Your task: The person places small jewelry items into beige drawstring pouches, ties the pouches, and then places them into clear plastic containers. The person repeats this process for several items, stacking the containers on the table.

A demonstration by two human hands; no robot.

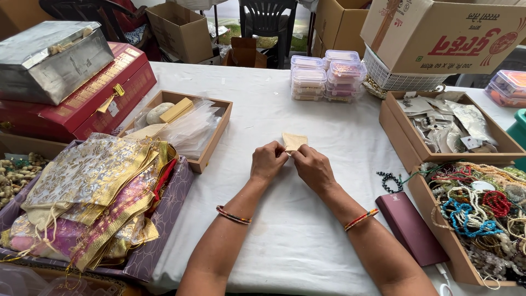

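At the far left, a grey metal box (52, 60) sits on top of a red case (104, 93). Below them is a purple tray (164, 230) full of shiny gold and pink cloth bags (93, 203). Next to it, a shallow wooden box (211, 142) holds clear plastic sleeves (189, 129) and a pale block.

In the middle, on the white surface (285, 235), the two hands meet. The left hand (267, 161) and the right hand (313, 167) are side by side, almost touching. Their fingers are pinched shut on the bottom edge of a small tan pouch (294, 141). The pouch lies nearly flat, just past the fingertips. It looks about square, so I cannot tell its long side. Its free end points away from the person, toward the far side of the surface. Each wrist has a thin bead bracelet (234, 215). Nothing lies between the hands and the pouch.

Further back stand stacked clear plastic tubs (323, 77). To the right, a string of dark beads (390, 181) lies near a dark red flat case (411, 227). Past that, one wooden tray (402, 134) holds small packets, and a nearer one (438, 230) holds many bead strings. A big cardboard box (438, 33) rests on a white basket (394, 79) at the top right.
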